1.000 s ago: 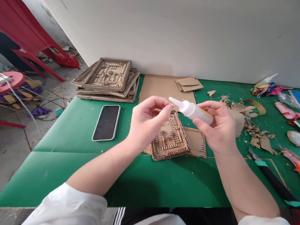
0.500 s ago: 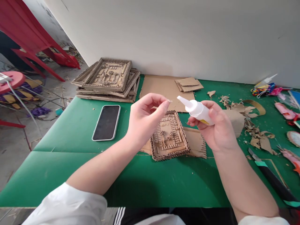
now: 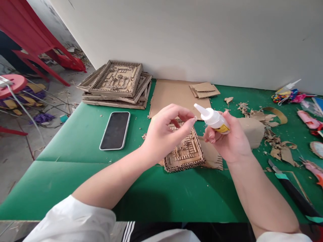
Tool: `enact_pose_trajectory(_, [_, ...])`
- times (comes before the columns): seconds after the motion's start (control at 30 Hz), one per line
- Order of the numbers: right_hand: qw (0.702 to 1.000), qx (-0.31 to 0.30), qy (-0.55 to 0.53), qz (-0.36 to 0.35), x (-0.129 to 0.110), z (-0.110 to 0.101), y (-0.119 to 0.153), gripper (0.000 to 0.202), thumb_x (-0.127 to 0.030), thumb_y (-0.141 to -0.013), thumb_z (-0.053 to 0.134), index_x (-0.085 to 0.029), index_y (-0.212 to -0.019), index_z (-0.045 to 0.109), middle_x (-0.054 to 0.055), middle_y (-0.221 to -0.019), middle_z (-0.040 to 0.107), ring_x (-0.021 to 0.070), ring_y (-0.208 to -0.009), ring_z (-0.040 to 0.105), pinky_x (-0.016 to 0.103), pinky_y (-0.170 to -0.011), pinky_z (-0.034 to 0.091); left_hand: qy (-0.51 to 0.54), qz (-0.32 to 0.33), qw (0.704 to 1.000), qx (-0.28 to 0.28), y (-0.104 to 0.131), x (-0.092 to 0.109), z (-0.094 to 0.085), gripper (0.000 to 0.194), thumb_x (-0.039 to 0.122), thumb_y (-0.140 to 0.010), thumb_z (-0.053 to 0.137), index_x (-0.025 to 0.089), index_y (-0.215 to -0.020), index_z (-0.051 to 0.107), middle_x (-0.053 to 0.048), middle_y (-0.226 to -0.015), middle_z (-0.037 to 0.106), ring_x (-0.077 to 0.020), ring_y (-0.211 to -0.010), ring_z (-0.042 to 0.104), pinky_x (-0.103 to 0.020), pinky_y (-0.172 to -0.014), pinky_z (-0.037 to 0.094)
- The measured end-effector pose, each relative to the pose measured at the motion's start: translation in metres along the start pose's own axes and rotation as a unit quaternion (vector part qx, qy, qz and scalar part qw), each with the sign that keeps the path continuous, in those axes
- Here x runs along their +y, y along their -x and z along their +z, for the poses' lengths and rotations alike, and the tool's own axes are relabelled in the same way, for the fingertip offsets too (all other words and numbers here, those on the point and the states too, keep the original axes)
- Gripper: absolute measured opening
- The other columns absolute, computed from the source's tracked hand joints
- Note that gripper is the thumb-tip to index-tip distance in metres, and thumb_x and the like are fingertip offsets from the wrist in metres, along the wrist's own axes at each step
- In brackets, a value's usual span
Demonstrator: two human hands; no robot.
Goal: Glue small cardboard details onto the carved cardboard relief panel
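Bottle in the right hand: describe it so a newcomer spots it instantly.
On the green table, find the small cardboard frame beneath the hands. Just right of it, the right hand holds the bottle, tilted. Its white body, yellow label and tapered nozzle set it apart from the brown cardboard around.

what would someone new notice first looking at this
Probably the white plastic bottle with its yellow label and pointed nozzle, in the right hand near the centre. Partly hidden by the left hand, a brown corrugated-cardboard relief panel lies lower in view. Behind, toward the left, a stack of framed brown cardboard panels stands on the green tabletop.
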State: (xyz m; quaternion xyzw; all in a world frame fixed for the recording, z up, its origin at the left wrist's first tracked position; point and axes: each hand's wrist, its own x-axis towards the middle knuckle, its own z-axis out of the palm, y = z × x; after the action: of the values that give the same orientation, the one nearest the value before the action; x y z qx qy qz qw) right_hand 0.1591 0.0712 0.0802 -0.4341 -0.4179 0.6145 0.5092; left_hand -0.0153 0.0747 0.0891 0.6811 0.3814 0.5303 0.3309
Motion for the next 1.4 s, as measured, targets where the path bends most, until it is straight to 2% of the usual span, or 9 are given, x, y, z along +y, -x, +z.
enact_pose_trajectory(0.27, [1.000,-0.004,-0.008,-0.004,0.003,0.002,0.001,0.035,-0.055,-0.078,0.055,-0.021,-0.084,0.059,-0.004,-0.049,0.055,0.0093,-0.042,0.051,0.022,-0.042,0.043,-0.084,0.062,0.994,0.025,0.000,-0.001,0.003,0.005,0.016,-0.079,0.060,0.020,-0.078,0.064,-0.001,-0.078,0.067,-0.0117,-0.073,0.059,-0.025,-0.059,0.047])
enact_pose_trajectory(0.57, [1.000,-0.012,0.003,-0.010,0.006,0.003,0.001,0.034,-0.055,-0.080,0.053,-0.022,-0.084,0.058,-0.005,-0.050,0.053,0.0099,-0.044,0.051,0.023,-0.042,0.044,-0.103,0.083,0.991,0.028,0.000,-0.004,0.004,0.010,0.011,-0.076,0.059,0.021,-0.072,0.060,0.001,-0.072,0.064,-0.0105,-0.068,0.056,-0.024,-0.057,0.045])
enact_pose_trajectory(0.7, [1.000,-0.010,-0.009,-0.006,0.006,0.003,0.001,0.034,-0.054,-0.080,0.053,-0.021,-0.084,0.058,-0.005,-0.048,0.054,0.0095,-0.041,0.050,0.023,-0.042,0.044,-0.086,0.063,0.994,0.035,-0.001,-0.005,0.003,0.012,0.009,-0.075,0.057,0.020,-0.071,0.057,0.001,-0.072,0.062,-0.0107,-0.069,0.056,-0.024,-0.057,0.045])
enact_pose_trajectory(0.87, [1.000,-0.001,-0.003,-0.015,0.005,0.002,0.001,0.033,-0.054,-0.080,0.053,-0.021,-0.083,0.058,-0.005,-0.047,0.055,0.0096,-0.040,0.050,0.023,-0.042,0.044,-0.050,0.024,0.997,0.049,-0.002,-0.006,0.001,0.009,0.014,-0.077,0.057,0.021,-0.072,0.056,0.000,-0.073,0.061,-0.0117,-0.071,0.056,-0.025,-0.059,0.046])
enact_pose_trajectory(0.97, [1.000,0.002,0.002,-0.016,0.004,0.002,0.001,0.033,-0.054,-0.080,0.053,-0.021,-0.083,0.057,-0.005,-0.048,0.054,0.0098,-0.041,0.051,0.023,-0.042,0.044,-0.038,0.024,0.998,0.042,-0.002,-0.006,0.001,0.008,0.014,-0.078,0.057,0.021,-0.073,0.057,0.000,-0.075,0.061,-0.0115,-0.072,0.056,-0.025,-0.060,0.046])
enact_pose_trajectory(1.17, [1.000,-0.015,-0.018,-0.013,0.006,0.002,0.001,0.031,-0.051,-0.081,0.054,-0.021,-0.085,0.059,-0.005,-0.050,0.056,0.0087,-0.042,0.051,0.022,-0.043,0.044,-0.055,0.070,0.996,0.022,0.000,-0.009,0.004,0.005,0.013,-0.077,0.060,0.018,-0.079,0.060,-0.001,-0.078,0.063,-0.0106,-0.074,0.057,-0.023,-0.058,0.046])
enact_pose_trajectory(1.4, [1.000,0.000,-0.017,-0.010,0.008,0.003,0.000,0.029,-0.051,-0.080,0.055,-0.022,-0.083,0.059,-0.004,-0.053,0.057,0.0088,-0.044,0.053,0.021,-0.042,0.044,-0.103,0.117,0.987,0.045,0.000,-0.012,0.007,0.011,0.006,-0.075,0.060,0.017,-0.075,0.059,0.001,-0.074,0.063,-0.0078,-0.069,0.057,-0.019,-0.055,0.046])
